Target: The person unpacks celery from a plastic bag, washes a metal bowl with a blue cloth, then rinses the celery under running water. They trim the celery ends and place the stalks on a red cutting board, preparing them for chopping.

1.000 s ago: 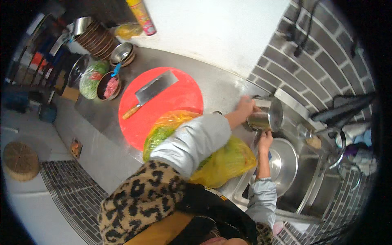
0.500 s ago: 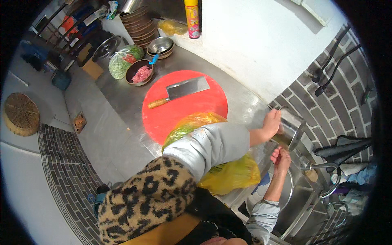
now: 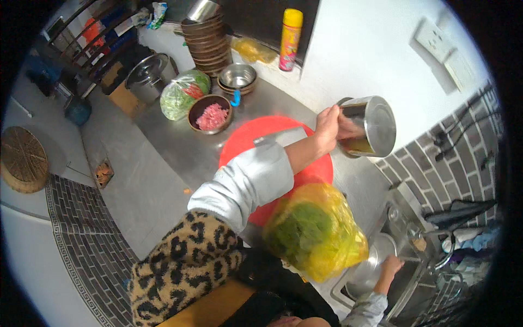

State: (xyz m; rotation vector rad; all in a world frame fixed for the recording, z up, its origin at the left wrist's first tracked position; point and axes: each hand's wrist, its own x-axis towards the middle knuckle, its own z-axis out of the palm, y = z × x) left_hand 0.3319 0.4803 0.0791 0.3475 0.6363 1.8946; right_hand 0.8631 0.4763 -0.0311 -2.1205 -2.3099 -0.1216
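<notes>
My left hand (image 3: 328,129) is closed on a stainless steel pot (image 3: 379,126), tipped on its side in front of the white wall. The pot's round end faces right. Low on the right, my right hand (image 3: 391,267) is over the sink beside a round metal basin (image 3: 376,253), fingers curled; whatever they hold is hidden. Between my arms sits a yellow plastic bag (image 3: 332,234) with green leaves in it. Behind my left forearm lies a red round cutting board (image 3: 242,133); a cleaver (image 3: 280,137) rests on it, partly covered.
A bowl of raw meat (image 3: 211,115) with a blue hook stands beside a bag of vegetables (image 3: 185,94). Behind are metal bowls (image 3: 238,76), a brown bowl stack (image 3: 206,46) and a spray can (image 3: 291,41). The faucet (image 3: 444,250) curves over the sink's right side.
My left hand has carried the pot up and left, away from the sink. My right hand has dropped from below the pot down to the sink. The view has shifted.
</notes>
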